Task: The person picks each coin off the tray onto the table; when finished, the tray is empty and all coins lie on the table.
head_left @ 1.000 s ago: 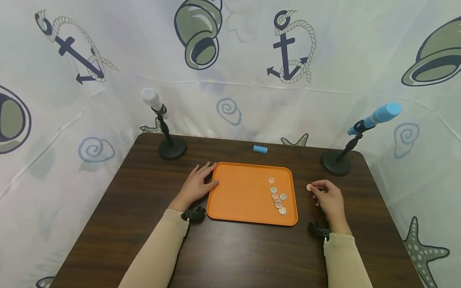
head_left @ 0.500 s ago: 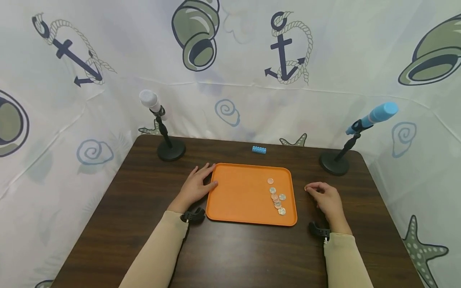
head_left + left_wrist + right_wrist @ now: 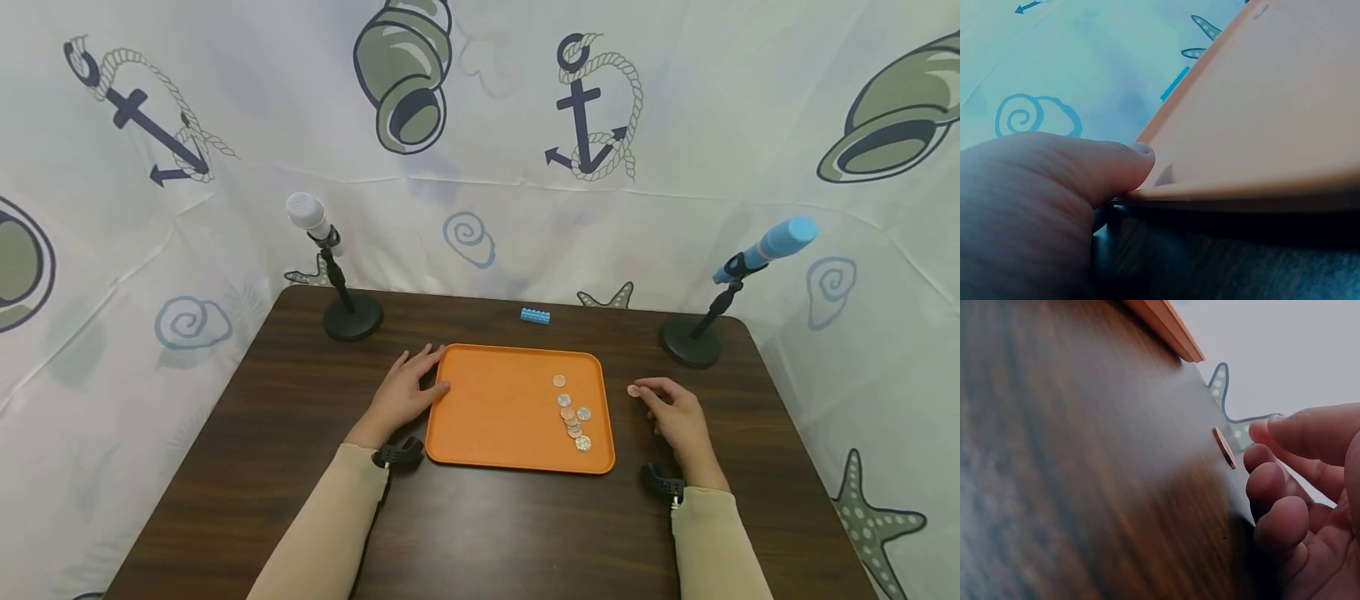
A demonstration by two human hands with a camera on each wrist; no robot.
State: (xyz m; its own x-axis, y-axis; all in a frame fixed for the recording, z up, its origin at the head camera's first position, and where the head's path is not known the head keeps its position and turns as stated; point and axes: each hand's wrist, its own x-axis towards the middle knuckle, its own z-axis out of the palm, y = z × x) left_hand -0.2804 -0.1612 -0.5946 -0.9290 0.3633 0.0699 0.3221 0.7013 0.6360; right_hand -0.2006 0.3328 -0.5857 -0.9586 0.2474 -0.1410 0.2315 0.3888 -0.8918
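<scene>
Head view: orange tray [image 3: 495,408] sits mid-table on the dark wood table [image 3: 480,525]. Left hand [image 3: 401,396] lies flat at the tray's left edge, fingers relaxed and slightly spread, thumb touching the rim. Right hand [image 3: 675,412] rests on the table just right of the tray, fingers loosely curled, fingertips at a copper coin [image 3: 633,390] lying on the wood between hand and tray. Cannot tell from here whether the fingers touch the coin. A cluster of coins [image 3: 573,417] lies in the tray's right half, near the right rim. Far side: blue brick [image 3: 536,316] behind the tray, white microphone [image 3: 309,215] on a stand far left, blue microphone [image 3: 772,243] on a stand far right. Printed curtain with anchors and shells around the table.

Left wrist view: thumb [image 3: 1110,165] pressed against the tray's rim [image 3: 1241,190] at the table surface. Nothing gripped.

Right wrist view: coin [image 3: 1224,447] lies flat on the table, just clear of the fingertips [image 3: 1266,481]; small gap visible, no contact. Fingers curled loosely, holding nothing. Tray corner [image 3: 1169,328] shows at the far edge of the frame.
</scene>
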